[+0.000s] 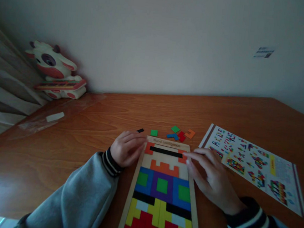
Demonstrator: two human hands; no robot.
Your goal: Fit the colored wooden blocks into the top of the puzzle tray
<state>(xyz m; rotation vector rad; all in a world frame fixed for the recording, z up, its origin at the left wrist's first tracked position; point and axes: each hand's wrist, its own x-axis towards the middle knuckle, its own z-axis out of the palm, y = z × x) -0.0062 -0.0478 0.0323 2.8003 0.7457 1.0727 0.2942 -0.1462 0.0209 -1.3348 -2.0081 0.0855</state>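
Observation:
A wooden puzzle board (195, 218) lies in front of me, its lower part filled with flat coloured pieces. My left hand (127, 148) is closed at the top left edge of the board, fingers curled and thumb below them. My right hand (208, 169) reaches over the top right edge. Its index fingertip and thumb come close together at an orange puzzle piece (182, 159), which they partly hide. A long black bar (166, 152) lies across the top, between this piece and another orange piece (149, 149). Below sits an orange notched piece (164, 168) with bare board around it.
Behind the board lie loose pieces: black (140, 130), green (154, 133), blue (172, 136), red (181, 136) and orange (190, 133). A printed pattern sheet (279, 158) lies to the right. A toy cow with a keyboard (59, 71) stands back left beside a curtain (1, 88).

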